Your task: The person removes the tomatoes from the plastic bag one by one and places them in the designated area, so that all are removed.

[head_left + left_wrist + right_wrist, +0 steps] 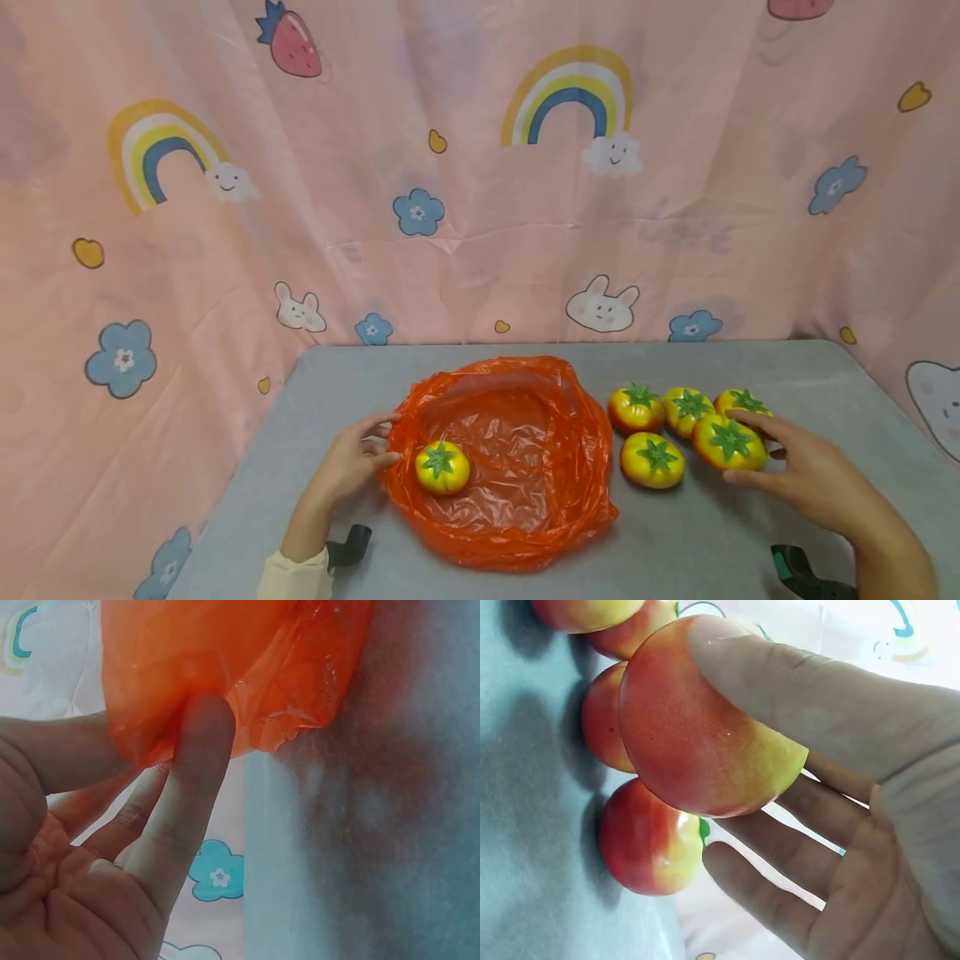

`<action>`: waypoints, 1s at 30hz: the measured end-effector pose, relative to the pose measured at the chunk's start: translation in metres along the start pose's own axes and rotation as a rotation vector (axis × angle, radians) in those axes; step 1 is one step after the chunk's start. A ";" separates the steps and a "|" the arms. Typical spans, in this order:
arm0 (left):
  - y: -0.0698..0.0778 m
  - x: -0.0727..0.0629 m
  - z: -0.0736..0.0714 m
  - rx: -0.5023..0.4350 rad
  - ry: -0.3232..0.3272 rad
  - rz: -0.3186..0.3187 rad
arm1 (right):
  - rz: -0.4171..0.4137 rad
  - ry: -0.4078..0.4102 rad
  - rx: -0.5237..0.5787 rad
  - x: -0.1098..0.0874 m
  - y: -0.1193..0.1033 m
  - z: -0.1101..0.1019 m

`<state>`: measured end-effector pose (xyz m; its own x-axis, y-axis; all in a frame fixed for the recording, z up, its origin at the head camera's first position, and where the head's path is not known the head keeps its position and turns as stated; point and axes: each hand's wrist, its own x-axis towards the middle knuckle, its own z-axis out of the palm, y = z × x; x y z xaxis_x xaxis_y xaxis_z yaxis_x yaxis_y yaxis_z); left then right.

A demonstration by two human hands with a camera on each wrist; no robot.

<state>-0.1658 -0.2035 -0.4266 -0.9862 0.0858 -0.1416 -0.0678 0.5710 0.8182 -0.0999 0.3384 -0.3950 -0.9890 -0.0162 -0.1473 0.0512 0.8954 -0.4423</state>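
An orange plastic bag (498, 546) lies spread with its mouth facing up, and one yellow tomato (442, 468) with a green star-shaped top sits inside at the left. My left hand (347, 463) pinches the bag's left rim between thumb and fingers, as the left wrist view also shows. Over on the right, my right hand (817, 477) grips a red-and-yellow tomato (697, 727) between its thumb and fingers. In the right wrist view this tomato looks raised off the table. Several more tomatoes (652, 461) are grouped between that hand and the bag.
The grey table (360, 375) ends at the back against a pink printed curtain (480, 275). A dark wrist strap piece (349, 546) shows by the left wrist, and another dark device (806, 575) by the right one.
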 end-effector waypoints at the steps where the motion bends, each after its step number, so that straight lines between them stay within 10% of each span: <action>1: 0.000 0.000 0.000 0.000 -0.001 0.002 | 0.004 -0.008 0.003 0.001 0.001 0.001; 30: 0.002 -0.001 -0.003 -0.028 -0.006 -0.010 | -0.008 -0.110 0.118 0.012 0.016 0.024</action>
<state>-0.1653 -0.2048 -0.4235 -0.9845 0.0853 -0.1535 -0.0823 0.5484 0.8322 -0.1079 0.3422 -0.4252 -0.9684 -0.0776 -0.2370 0.0660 0.8368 -0.5435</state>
